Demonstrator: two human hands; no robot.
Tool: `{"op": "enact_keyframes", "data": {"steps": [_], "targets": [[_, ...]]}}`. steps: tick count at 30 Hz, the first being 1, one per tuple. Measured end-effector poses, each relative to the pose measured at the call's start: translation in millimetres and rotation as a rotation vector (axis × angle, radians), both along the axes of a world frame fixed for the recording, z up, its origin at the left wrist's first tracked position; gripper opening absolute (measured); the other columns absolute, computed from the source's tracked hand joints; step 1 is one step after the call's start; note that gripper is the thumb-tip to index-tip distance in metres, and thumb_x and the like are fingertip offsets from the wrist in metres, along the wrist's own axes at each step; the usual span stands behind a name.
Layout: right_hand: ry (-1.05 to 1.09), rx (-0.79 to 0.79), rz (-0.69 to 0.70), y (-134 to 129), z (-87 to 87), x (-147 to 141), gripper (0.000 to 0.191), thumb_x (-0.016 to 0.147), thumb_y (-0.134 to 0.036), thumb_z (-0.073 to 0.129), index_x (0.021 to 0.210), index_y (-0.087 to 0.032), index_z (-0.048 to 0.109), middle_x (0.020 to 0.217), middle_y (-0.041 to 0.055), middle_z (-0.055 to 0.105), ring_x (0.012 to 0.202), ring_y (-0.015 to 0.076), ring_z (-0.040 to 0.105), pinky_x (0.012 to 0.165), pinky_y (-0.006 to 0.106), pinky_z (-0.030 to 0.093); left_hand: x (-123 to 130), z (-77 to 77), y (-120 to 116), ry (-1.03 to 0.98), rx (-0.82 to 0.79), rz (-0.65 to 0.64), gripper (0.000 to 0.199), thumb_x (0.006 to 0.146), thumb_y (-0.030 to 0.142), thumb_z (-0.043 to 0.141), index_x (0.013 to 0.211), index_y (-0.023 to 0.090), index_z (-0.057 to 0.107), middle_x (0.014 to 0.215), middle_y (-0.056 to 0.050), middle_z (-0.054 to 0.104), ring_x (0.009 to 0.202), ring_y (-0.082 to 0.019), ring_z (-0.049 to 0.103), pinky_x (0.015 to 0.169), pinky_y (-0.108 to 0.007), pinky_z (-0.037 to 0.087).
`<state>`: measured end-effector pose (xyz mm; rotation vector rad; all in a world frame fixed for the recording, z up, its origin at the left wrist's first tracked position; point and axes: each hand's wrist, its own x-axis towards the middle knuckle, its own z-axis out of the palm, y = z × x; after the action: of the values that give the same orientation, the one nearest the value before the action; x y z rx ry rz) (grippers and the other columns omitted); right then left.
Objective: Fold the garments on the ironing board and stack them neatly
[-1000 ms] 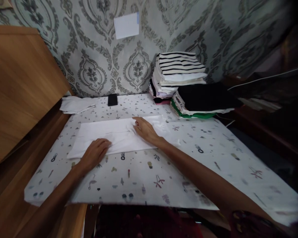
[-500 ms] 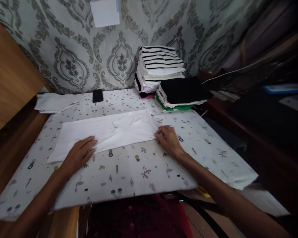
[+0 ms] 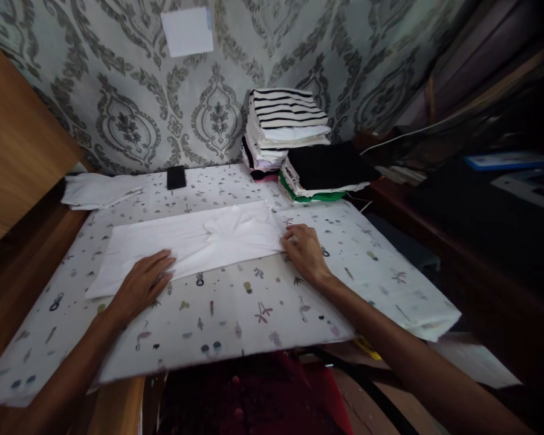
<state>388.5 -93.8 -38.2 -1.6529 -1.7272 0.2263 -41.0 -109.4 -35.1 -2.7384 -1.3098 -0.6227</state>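
Observation:
A folded white garment [image 3: 185,241] lies as a long strip across the patterned table cover, creased and bunched towards its right part. My left hand [image 3: 147,278] rests flat on its near left edge with the fingers stretched out. At the right end, the fingers and thumb of my right hand [image 3: 306,251] are curled around the garment's edge in a pinch. The fingertips partly hide that corner.
Behind stand a tall stack of folded clothes [image 3: 288,115] with a striped top and a lower stack [image 3: 329,169] topped in black. A black phone [image 3: 176,177] and another folded white cloth [image 3: 100,190] lie towards the back left. A wooden panel [image 3: 22,133] borders the left.
The view has shifted slightly. Both hands stay at nearly the same spots on the garment; the right hand's fingers look slightly raised. The garment keeps its shape.

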Motion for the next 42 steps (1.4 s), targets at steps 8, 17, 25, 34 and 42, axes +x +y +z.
{"op": "enact_keyframes", "data": {"steps": [8,17,25,34,42], "targets": [[-0.024,-0.121,-0.065,-6,13.1,-5,0.014,0.092,-0.033,0.044,0.088,-0.023,0.054,0.071,0.0028,0.065,0.064,0.0207,0.056,0.064,0.032,0.037,0,0.4,0,0.018,-0.02,0.022,0.042,0.102,0.044,0.041,0.132,0.021,0.06,0.142,-0.012,0.059,0.13,-0.028,0.057,0.106,-0.047,0.048],[-0.345,-0.159,-0.059,-4,2.7,2,0.016,0.093,-0.028,0.045,0.095,-0.021,0.059,0.07,0.0035,0.067,0.065,0.0218,0.059,0.073,0.034,0.039,-1,2.2,-1,0.002,-0.059,0.024,0.042,0.102,0.044,0.041,0.135,0.023,0.056,0.145,-0.011,0.057,0.132,-0.025,0.054,0.109,-0.048,0.045],[-0.386,-0.048,-0.022,-8,-3.7,6,0.025,0.09,-0.031,0.046,0.102,-0.021,0.066,0.068,0.0047,0.062,0.066,0.0236,0.058,0.072,0.036,0.043,14,4.2,2,0.031,-0.181,0.06,0.048,0.104,0.048,0.034,0.141,0.023,0.051,0.152,-0.011,0.049,0.143,-0.024,0.042,0.118,-0.05,0.034],[-0.416,-0.003,0.003,-8,-10.8,11,0.031,0.09,-0.041,0.046,0.1,-0.022,0.068,0.07,0.0095,0.064,0.066,0.0303,0.06,0.059,0.04,0.044,29,14.4,3,0.175,-0.395,-0.06,0.06,0.103,0.055,0.029,0.156,0.027,0.028,0.166,-0.005,0.024,0.154,-0.018,0.017,0.127,-0.044,0.013],[-0.376,0.019,0.039,-8,-8.0,8,0.024,0.089,-0.041,0.047,0.092,-0.027,0.066,0.073,0.0116,0.065,0.072,0.0345,0.063,0.061,0.045,0.047,-71,27.6,8,-0.077,-0.38,0.28,0.046,0.101,0.043,0.032,0.136,0.023,0.053,0.143,-0.01,0.057,0.132,-0.025,0.051,0.112,-0.047,0.039]]}}
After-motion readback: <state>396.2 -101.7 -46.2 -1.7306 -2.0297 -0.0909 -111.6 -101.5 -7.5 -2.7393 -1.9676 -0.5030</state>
